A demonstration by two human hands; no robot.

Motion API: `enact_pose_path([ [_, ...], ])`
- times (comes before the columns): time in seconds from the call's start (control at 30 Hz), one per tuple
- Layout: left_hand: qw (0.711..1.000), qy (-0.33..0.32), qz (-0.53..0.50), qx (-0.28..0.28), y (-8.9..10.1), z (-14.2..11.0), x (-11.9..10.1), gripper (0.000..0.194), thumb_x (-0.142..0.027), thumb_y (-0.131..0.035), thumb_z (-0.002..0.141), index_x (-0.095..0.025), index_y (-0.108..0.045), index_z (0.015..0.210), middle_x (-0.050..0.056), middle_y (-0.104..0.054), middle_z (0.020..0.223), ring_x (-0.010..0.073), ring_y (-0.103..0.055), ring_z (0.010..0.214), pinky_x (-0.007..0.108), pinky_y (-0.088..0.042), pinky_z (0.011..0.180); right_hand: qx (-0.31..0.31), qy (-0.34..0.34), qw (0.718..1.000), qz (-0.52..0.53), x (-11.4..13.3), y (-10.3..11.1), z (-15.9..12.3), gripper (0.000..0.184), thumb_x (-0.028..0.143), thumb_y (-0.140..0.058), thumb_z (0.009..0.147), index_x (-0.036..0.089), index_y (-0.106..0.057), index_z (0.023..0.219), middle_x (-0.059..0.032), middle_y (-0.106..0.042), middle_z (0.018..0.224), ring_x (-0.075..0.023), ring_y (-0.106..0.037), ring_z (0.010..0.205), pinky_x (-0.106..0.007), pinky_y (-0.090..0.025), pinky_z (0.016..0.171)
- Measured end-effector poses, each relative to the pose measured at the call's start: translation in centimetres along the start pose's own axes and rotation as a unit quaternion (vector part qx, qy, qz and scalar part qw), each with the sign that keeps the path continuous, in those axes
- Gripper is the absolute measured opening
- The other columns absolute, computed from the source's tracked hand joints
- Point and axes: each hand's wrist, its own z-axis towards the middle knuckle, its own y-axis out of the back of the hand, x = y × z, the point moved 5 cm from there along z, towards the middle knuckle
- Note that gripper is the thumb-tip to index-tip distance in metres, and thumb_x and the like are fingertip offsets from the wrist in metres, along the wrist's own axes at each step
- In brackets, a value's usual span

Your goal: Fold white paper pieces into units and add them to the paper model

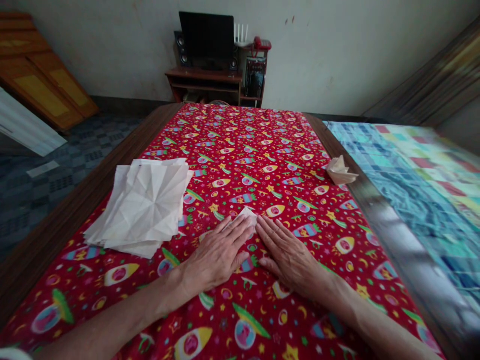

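Both hands lie palm down on the red patterned cloth in front of me. My left hand (221,250) is flat with its fingers stretched forward, covering most of a small folded piece of white paper (247,213). Its far tip shows between my fingertips. Beside it, my right hand (287,250) rests flat, fingertips at the paper's right edge and thumb apart. To the left sits a stack of creased white paper sheets (148,205), the top one marked with folds that meet at its middle. A folded paper shape (340,171) with points stands near the table's right edge.
The red cloth (247,145) covers a dark wooden table (131,145). Beyond it, a small desk (204,75) holds a monitor (208,40), speakers, a router and a red telephone (261,45). A bed with a checkered cover (405,170) lies right; a wooden cabinet (48,70) stands left.
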Motion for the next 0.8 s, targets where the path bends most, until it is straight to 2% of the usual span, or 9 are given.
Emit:
enact_pose_path([
  [0.13, 1.0, 0.024, 0.017, 0.007, 0.4, -1.4, 1.0, 0.048, -0.034, -0.038, 0.096, -0.016, -0.037, 0.14, 0.007, -0.031, 0.151, 0.0208, -0.024, 0.141, 0.041, -0.023, 0.115, 0.009, -0.022, 1.0, -0.009, -0.8, 0.0, -1.1, 0.065, 0.04, -0.039, 0.096, 0.01, -0.016, 0.149, -0.0135, -0.021, 0.153, -0.024, -0.013, 0.142, -0.046, -0.029, 0.113],
  [0.27, 0.999, 0.023, 0.043, 0.01, 0.9, -2.9, 1.7, 0.048, -0.029, -0.039, 0.096, -0.016, -0.034, 0.142, 0.008, -0.029, 0.152, 0.0209, -0.026, 0.14, 0.043, -0.022, 0.114, -0.019, -0.035, 0.999, -0.018, -0.8, 0.4, -1.7, 0.063, 0.036, -0.041, 0.096, 0.011, -0.018, 0.149, -0.0131, -0.025, 0.151, -0.0236, -0.02, 0.141, -0.046, -0.031, 0.112],
  [0.4, 0.998, 0.027, 0.059, -0.013, 1.2, -4.3, 2.4, 0.048, -0.029, -0.041, 0.095, -0.017, -0.036, 0.141, 0.007, -0.035, 0.149, 0.0212, -0.032, 0.138, 0.043, -0.027, 0.112, -0.044, -0.045, 0.997, -0.034, -0.8, 0.7, -1.7, 0.053, 0.03, -0.042, 0.095, 0.009, -0.034, 0.143, -0.0141, -0.036, 0.147, -0.023, -0.029, 0.138, -0.043, -0.034, 0.111],
  [0.5, 0.996, 0.039, 0.057, -0.052, 1.5, -5.0, 3.2, 0.043, -0.025, -0.042, 0.094, -0.017, -0.044, 0.136, 0.008, -0.044, 0.143, 0.0226, -0.039, 0.133, 0.043, -0.032, 0.109, -0.073, -0.047, 0.995, -0.045, -1.1, 1.2, -1.3, 0.04, 0.023, -0.041, 0.095, 0.01, -0.048, 0.132, -0.0135, -0.05, 0.137, -0.0221, -0.043, 0.13, -0.042, -0.039, 0.107],
  [0.6, 0.991, 0.049, 0.031, -0.12, 2.2, -4.7, 4.3, 0.031, -0.021, -0.042, 0.093, -0.016, -0.061, 0.118, 0.008, -0.061, 0.127, 0.0215, -0.053, 0.121, 0.04, -0.04, 0.104, -0.096, -0.029, 0.993, -0.063, -1.1, 1.7, -0.2, 0.029, 0.017, -0.039, 0.096, 0.014, -0.06, 0.116, -0.0127, -0.063, 0.122, -0.0228, -0.057, 0.116, -0.049, -0.038, 0.104],
  [0.67, 0.985, 0.054, 0.009, -0.162, 2.7, -3.9, 4.7, 0.025, -0.02, -0.044, 0.093, -0.015, -0.065, 0.105, 0.009, -0.066, 0.117, 0.0203, -0.058, 0.113, 0.038, -0.044, 0.1, -0.108, -0.01, 0.991, -0.083, -0.8, 2.1, 1.0, 0.024, 0.019, -0.043, 0.095, 0.014, -0.062, 0.107, -0.0148, -0.064, 0.118, -0.0258, -0.057, 0.114, -0.054, -0.034, 0.104],
  [0.73, 0.983, 0.061, -0.021, -0.169, 2.9, -2.7, 4.7, 0.021, -0.018, -0.045, 0.092, -0.015, -0.064, 0.099, 0.009, -0.064, 0.116, 0.0201, -0.057, 0.112, 0.036, -0.045, 0.099, -0.111, 0.027, 0.988, -0.099, -0.3, 2.3, 2.2, 0.021, 0.019, -0.045, 0.093, 0.012, -0.061, 0.105, -0.0167, -0.063, 0.118, -0.0277, -0.057, 0.113, -0.054, -0.035, 0.101],
  [0.8, 0.984, 0.079, -0.054, -0.15, 2.7, -1.5, 4.5, 0.019, -0.018, -0.045, 0.091, -0.015, -0.06, 0.102, 0.009, -0.061, 0.115, 0.0204, -0.056, 0.11, 0.036, -0.046, 0.097, -0.098, 0.054, 0.988, -0.105, 0.2, 2.2, 3.2, 0.02, 0.014, -0.044, 0.092, 0.011, -0.06, 0.103, -0.0157, -0.066, 0.113, -0.0259, -0.06, 0.106, -0.05, -0.039, 0.097],
])
